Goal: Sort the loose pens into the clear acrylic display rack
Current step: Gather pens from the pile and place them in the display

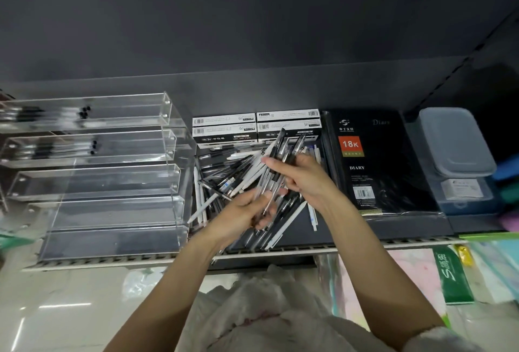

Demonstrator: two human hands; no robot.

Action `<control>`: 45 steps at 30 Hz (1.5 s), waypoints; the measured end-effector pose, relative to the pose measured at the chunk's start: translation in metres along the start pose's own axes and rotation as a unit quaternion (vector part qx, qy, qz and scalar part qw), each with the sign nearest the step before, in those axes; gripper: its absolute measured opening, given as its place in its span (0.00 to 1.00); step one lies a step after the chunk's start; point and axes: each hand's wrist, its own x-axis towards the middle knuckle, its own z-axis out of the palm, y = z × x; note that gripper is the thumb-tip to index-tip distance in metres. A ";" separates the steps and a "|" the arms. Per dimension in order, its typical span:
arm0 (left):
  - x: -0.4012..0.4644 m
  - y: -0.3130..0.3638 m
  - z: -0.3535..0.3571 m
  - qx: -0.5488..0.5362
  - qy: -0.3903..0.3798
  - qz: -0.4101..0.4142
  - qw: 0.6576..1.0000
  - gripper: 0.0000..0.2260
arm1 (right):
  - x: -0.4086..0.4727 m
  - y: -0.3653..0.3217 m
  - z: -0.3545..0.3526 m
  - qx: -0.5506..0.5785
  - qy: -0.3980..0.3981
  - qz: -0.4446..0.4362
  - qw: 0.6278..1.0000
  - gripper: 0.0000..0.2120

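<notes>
Two bare hands work over the shelf edge [280, 252], both on one bundle of pens [276, 167]. Left hand [247, 215], nearer, palm up: fingers curl round the lower ends of the bundle, clear barrels crossing the palm. Right hand [302, 174], just beyond and touching the same bundle: fingers and thumb wrapped round its middle, black-capped tips fanning out above the knuckles. Under and around both hands lies the loose pile of pens [224, 183] on the dark shelf, black, clear and white barrels crossing at all angles. Left of the pile, just beside it, stands the clear acrylic display rack [112, 183], stepped in tiers; the near tiers hold nothing visible, the two far tiers hold rows of pens lying lengthwise. Behind the pile, four white-and-black pen boxes [255, 127] stacked against the back. Right of the pile, a black diary [373, 160] in wrap, then grey lidded plastic containers [455, 143].
</notes>
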 end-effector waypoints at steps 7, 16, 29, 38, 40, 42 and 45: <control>-0.010 0.011 -0.017 0.001 0.008 0.004 1.000 0.15 | 0.013 -0.040 0.008 -0.373 -0.175 -0.039 0.910 0.15; -0.026 0.004 -0.014 -0.129 0.151 0.052 0.979 0.13 | 0.038 -0.061 0.058 -0.481 -0.279 -0.116 0.823 0.20; -0.099 0.022 -0.068 -0.317 0.436 0.245 0.805 0.06 | -0.031 -0.015 0.141 -0.185 -0.096 -0.136 0.969 0.13; -0.149 -0.006 -0.194 -0.337 0.401 0.179 0.833 0.04 | -0.006 0.003 0.279 -0.436 0.056 -0.287 0.851 0.19; -0.163 -0.008 -0.225 -0.333 0.384 0.170 0.844 0.05 | -0.003 0.005 0.314 -0.446 0.060 -0.267 0.852 0.19; -0.174 -0.010 -0.248 -0.329 0.370 0.162 0.854 0.05 | 0.001 0.006 0.344 -0.447 0.057 -0.238 0.861 0.19; -0.187 -0.010 -0.273 -0.333 0.354 0.150 0.861 0.06 | 0.005 0.005 0.374 -0.406 0.066 -0.206 0.888 0.17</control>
